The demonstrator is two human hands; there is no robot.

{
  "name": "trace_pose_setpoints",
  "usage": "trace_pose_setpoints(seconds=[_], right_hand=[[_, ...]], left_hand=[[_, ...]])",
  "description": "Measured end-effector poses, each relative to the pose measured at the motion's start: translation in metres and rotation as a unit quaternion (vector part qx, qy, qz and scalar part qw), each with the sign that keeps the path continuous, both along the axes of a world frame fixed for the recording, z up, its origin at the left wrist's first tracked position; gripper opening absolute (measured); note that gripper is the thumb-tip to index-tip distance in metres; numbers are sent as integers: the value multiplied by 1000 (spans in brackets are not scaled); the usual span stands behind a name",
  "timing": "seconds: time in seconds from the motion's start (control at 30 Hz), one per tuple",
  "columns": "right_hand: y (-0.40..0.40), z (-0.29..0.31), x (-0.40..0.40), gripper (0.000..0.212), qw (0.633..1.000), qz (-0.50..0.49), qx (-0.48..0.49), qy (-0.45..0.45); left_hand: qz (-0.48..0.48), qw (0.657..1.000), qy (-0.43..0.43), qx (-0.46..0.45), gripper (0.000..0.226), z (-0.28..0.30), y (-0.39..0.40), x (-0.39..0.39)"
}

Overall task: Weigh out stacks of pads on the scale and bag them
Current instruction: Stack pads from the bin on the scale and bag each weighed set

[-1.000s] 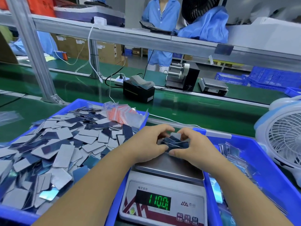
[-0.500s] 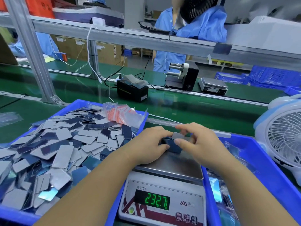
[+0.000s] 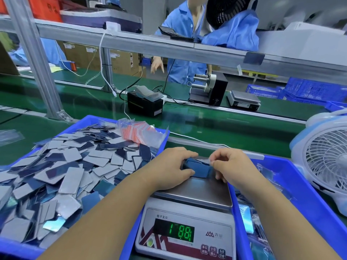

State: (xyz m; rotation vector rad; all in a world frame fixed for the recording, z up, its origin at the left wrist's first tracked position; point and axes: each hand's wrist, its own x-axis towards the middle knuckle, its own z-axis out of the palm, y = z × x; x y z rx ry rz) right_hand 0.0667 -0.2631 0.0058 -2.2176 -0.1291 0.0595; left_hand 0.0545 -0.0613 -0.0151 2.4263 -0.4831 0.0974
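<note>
We square the stack of pads [image 3: 197,168] on the scale [image 3: 197,192], left hand [image 3: 169,168] gripping one end, right hand [image 3: 231,167] pinching the other, then let go before trusting the reading.

White fan [image 3: 326,164] at right; black printer [image 3: 145,106], label dispenser [image 3: 210,90] beyond conveyor belt [image 3: 216,128].

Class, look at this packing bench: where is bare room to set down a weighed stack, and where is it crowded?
Free: the scale pan nearer than the stack of pads, and the green belt between the label printer and the desk fan. Crowded: the left blue bin, heaped with loose pads and bags, and the pan's far edge, where left hand and right hand grip the stack.
</note>
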Motion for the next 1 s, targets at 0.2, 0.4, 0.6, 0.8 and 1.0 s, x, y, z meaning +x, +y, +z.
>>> trace_pose_setpoints(seconds=[0.2,0.4,0.6,0.8,1.0], right_hand=[[4,6,-7,26,999,50,-8,-16],[15,-2,-13,26,969,131,-164,-127],[17,-6,-11,22,973,112,-165,-119],[30,-8,-14,23,967,121,-165,-153],[26,-6,-9,16,973,65,-164,-149]], left_hand=[[8,1000,-6,-4,49,0,0,0],[16,1000,10,-10,47,4,-3,-2],[13,962,132,-240,75,10,-11,-4],[-14,952,122,-282,81,9,-21,-8],[-32,956,96,-274,78,15,-21,-10]])
